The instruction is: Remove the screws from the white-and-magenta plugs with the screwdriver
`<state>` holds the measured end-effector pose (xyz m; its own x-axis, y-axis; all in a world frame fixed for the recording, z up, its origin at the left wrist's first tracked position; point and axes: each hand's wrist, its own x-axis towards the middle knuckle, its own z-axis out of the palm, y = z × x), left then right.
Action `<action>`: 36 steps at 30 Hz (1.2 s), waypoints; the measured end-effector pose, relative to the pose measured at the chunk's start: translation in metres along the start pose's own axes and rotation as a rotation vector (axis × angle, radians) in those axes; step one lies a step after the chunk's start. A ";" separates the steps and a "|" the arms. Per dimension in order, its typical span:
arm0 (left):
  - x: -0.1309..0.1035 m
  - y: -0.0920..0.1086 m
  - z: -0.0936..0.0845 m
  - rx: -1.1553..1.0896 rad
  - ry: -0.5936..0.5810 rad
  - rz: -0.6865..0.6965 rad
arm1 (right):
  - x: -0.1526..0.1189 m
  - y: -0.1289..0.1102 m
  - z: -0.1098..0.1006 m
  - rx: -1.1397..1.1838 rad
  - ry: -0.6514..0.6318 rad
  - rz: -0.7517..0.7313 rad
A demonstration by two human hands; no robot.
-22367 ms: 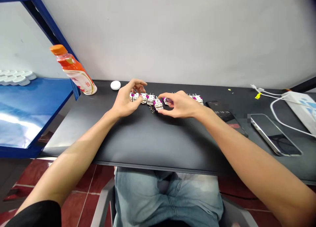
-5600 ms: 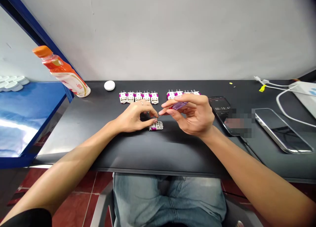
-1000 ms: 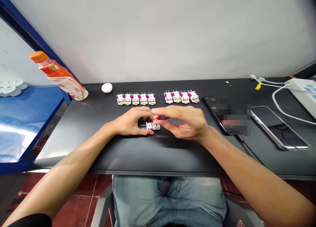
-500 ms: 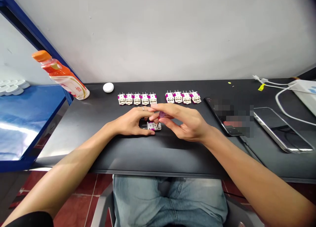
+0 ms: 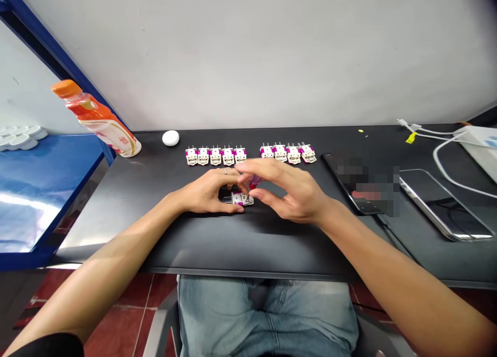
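Observation:
On the black tabletop (image 5: 240,243), my left hand (image 5: 207,191) steadies a white and purple plug insert (image 5: 239,197) between thumb and fingers. The insert lies flat, its metal prongs pointing left toward my palm. Above its right end, my right hand (image 5: 289,189) grips a small screwdriver (image 5: 254,182) with a translucent reddish-purple handle. Its thin shaft slants down to the insert; the exact contact of its tip is too small to make out. Similar plug inserts stand in two rows behind my hands, a left row (image 5: 215,155) and a right row (image 5: 287,153).
An orange-capped bottle (image 5: 103,121) and a white round case (image 5: 170,137) stand at the back left. To the right lie a black phone (image 5: 341,183), a second phone (image 5: 446,204) and a white cable (image 5: 438,152). A grey wall (image 5: 272,62) rises behind the table.
My right fingers have shifted slightly around the screwdriver handle, and more of its red part shows. My left hand and the plug insert have stayed in place.

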<state>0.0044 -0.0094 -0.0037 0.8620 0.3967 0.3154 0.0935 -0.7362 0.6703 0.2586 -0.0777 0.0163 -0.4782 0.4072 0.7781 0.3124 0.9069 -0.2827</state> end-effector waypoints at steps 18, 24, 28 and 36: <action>0.001 0.001 0.000 -0.007 0.007 -0.014 | -0.001 0.000 -0.003 0.033 -0.069 0.013; 0.001 0.002 0.000 0.009 -0.011 -0.037 | -0.002 -0.001 -0.001 0.039 -0.027 0.028; 0.001 0.001 0.000 -0.013 -0.001 -0.024 | -0.002 0.000 -0.001 0.089 -0.049 0.047; 0.001 0.001 0.000 -0.023 -0.006 -0.041 | -0.001 -0.002 -0.001 0.057 -0.046 0.056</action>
<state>0.0051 -0.0093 -0.0027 0.8607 0.4228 0.2836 0.1172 -0.7067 0.6978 0.2597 -0.0798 0.0166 -0.4990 0.4608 0.7340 0.2929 0.8868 -0.3576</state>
